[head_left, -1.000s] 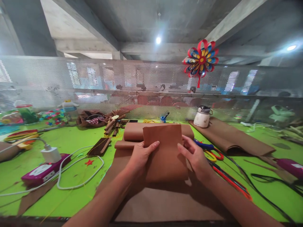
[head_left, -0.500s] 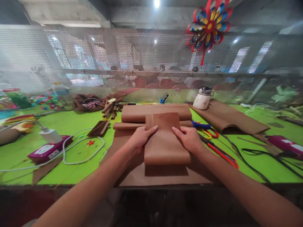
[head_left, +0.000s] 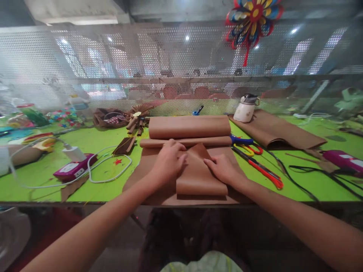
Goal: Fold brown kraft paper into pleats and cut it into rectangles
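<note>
A folded piece of brown paper (head_left: pixel 198 177) lies on a larger brown sheet (head_left: pixel 144 170) at the near edge of the green table (head_left: pixel 96 143). My left hand (head_left: pixel 168 162) is curled over the piece's upper left corner, fingers closed on it, bending it down. My right hand (head_left: pixel 222 169) presses on its right side with fingers bent on the paper. Two brown paper rolls (head_left: pixel 188 127) lie just behind the hands.
Blue-handled scissors (head_left: pixel 245 142) and a red-handled tool (head_left: pixel 261 170) lie right of the paper. A white jar (head_left: pixel 246 108) and more brown sheets (head_left: pixel 283 132) are back right. A purple device with white cable (head_left: pixel 72 170) sits left. A perforated screen (head_left: pixel 141 68) backs the table.
The folded paper was held upright, then lowered flat onto the sheet. My left hand now bends its top corner down. The camera tilted downward.
</note>
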`<state>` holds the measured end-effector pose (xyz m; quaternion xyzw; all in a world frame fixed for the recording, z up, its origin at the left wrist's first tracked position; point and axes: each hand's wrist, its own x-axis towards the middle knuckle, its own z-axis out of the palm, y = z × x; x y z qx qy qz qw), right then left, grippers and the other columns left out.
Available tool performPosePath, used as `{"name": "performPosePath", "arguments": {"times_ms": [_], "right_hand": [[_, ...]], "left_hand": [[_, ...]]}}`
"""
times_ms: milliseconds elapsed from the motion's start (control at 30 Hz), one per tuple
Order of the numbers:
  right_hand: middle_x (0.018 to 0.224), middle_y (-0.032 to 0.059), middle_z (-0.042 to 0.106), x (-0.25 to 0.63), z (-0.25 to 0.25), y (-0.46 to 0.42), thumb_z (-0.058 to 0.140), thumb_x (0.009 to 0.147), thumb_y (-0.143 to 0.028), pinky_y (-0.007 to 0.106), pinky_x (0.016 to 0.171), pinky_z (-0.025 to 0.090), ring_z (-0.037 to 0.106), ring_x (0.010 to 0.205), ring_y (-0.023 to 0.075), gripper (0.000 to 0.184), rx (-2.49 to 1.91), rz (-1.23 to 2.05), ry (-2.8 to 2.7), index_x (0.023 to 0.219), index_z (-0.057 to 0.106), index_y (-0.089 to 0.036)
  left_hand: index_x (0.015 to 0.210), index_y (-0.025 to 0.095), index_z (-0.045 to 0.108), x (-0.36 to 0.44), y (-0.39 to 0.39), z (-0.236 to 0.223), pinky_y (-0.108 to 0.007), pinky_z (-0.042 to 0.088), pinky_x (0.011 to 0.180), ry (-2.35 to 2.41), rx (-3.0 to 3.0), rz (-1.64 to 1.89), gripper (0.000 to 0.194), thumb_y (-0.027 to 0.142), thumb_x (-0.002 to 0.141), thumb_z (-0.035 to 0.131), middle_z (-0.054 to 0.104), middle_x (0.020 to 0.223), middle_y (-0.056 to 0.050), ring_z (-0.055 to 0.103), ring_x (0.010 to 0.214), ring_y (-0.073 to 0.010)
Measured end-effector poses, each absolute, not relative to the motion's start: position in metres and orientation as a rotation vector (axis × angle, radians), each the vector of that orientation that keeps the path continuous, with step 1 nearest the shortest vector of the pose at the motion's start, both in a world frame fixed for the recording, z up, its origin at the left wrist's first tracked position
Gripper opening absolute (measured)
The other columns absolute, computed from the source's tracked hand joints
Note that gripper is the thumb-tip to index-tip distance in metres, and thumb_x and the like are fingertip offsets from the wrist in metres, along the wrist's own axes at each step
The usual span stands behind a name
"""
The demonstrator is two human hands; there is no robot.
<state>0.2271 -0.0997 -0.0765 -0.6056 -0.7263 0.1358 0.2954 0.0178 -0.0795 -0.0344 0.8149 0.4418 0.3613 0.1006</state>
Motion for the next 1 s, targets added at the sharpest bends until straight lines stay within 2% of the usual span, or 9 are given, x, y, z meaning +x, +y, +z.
{"name": "performPosePath", "arguments": {"times_ms": [133, 200, 467, 567, 633, 700, 800, 867, 1000], "right_hand": [[0.076, 0.0129, 0.073, 0.225, -0.080, -0.097, 0.044, 0.088, -0.033, 0.030, 0.054, 0.032, 0.063, 0.061, 0.0219, 0.037, -1.644, 0.251, -2.031, 0.070, 0.072, -0.017], [0.077, 0.0133, 0.074, 0.224, -0.079, -0.096, 0.045, 0.088, -0.031, 0.030, 0.055, 0.033, 0.063, 0.062, 0.0215, 0.035, -1.669, 0.229, -2.050, 0.074, 0.073, -0.017], [0.078, 0.0152, 0.071, 0.222, -0.075, -0.107, 0.044, 0.089, -0.029, 0.033, 0.062, 0.037, 0.064, 0.070, 0.0269, 0.029, -1.800, 0.027, -2.060, 0.087, 0.070, -0.016], [0.086, 0.0161, 0.069, 0.229, -0.071, -0.111, 0.050, 0.086, -0.028, 0.037, 0.069, 0.042, 0.063, 0.080, 0.0300, 0.028, -1.813, -0.059, -2.055, 0.104, 0.065, -0.013], [0.101, 0.0165, 0.066, 0.233, -0.064, -0.116, 0.054, 0.084, -0.025, 0.040, 0.080, 0.044, 0.059, 0.096, 0.0307, 0.035, -1.650, -0.139, -2.085, 0.116, 0.059, -0.012], [0.112, 0.0144, 0.062, 0.234, -0.055, -0.126, 0.053, 0.086, -0.024, 0.039, 0.089, 0.043, 0.054, 0.105, 0.0277, 0.033, -1.389, -0.132, -2.218, 0.116, 0.059, -0.013], [0.106, 0.0096, 0.064, 0.227, -0.047, -0.149, 0.049, 0.091, -0.030, 0.037, 0.089, 0.045, 0.055, 0.102, 0.0235, 0.024, -1.094, 0.060, -2.519, 0.105, 0.065, -0.018], [0.109, 0.0114, 0.064, 0.220, -0.049, -0.167, 0.051, 0.090, -0.040, 0.041, 0.089, 0.046, 0.055, 0.104, 0.0262, 0.033, -1.078, 0.093, -2.615, 0.110, 0.064, -0.018], [0.133, 0.0202, 0.051, 0.212, -0.068, -0.194, 0.052, 0.085, -0.054, 0.051, 0.097, 0.042, 0.047, 0.120, 0.0347, 0.064, -1.200, -0.063, -2.578, 0.131, 0.050, -0.010]], "left_hand": [[0.085, 0.018, 0.070, 0.029, -0.085, -0.035, -0.032, 0.042, 0.087, 0.780, 2.709, 0.537, 0.017, 0.026, 0.085, 0.055, 0.064, 0.094, -0.009, 0.057, 0.094, -0.0219], [0.089, 0.018, 0.071, 0.030, -0.081, -0.038, -0.031, 0.042, 0.088, 0.647, 2.715, 0.404, 0.021, 0.026, 0.086, 0.052, 0.065, 0.095, -0.009, 0.059, 0.095, -0.0214], [0.097, 0.019, 0.068, 0.025, -0.080, -0.043, -0.037, 0.039, 0.093, 0.562, 2.783, 0.406, 0.020, 0.031, 0.084, 0.057, 0.059, 0.110, -0.010, 0.056, 0.101, -0.0245], [0.103, 0.017, 0.065, 0.024, -0.081, -0.046, -0.037, 0.039, 0.093, 0.561, 2.841, 0.377, 0.023, 0.030, 0.085, 0.057, 0.057, 0.109, -0.011, 0.054, 0.102, -0.0246], [0.104, 0.017, 0.064, 0.024, -0.080, -0.048, -0.036, 0.039, 0.092, 0.552, 2.837, 0.378, 0.025, 0.030, 0.084, 0.058, 0.057, 0.109, -0.011, 0.054, 0.101, -0.0242], [0.103, 0.017, 0.064, 0.023, -0.079, -0.050, -0.035, 0.040, 0.092, 0.538, 2.809, 0.404, 0.023, 0.030, 0.084, 0.059, 0.057, 0.109, -0.011, 0.054, 0.100, -0.0237], [0.098, 0.018, 0.065, 0.023, -0.078, -0.051, -0.035, 0.040, 0.092, 0.519, 2.794, 0.430, 0.019, 0.028, 0.084, 0.057, 0.057, 0.108, -0.010, 0.054, 0.099, -0.0234], [0.096, 0.017, 0.065, 0.022, -0.078, -0.052, -0.035, 0.040, 0.093, 0.515, 2.802, 0.420, 0.018, 0.028, 0.085, 0.055, 0.058, 0.107, -0.010, 0.053, 0.100, -0.0232], [0.095, 0.017, 0.064, 0.023, -0.079, -0.051, -0.034, 0.040, 0.092, 0.539, 2.856, 0.377, 0.019, 0.031, 0.087, 0.054, 0.057, 0.105, -0.010, 0.053, 0.100, -0.0220]]}}
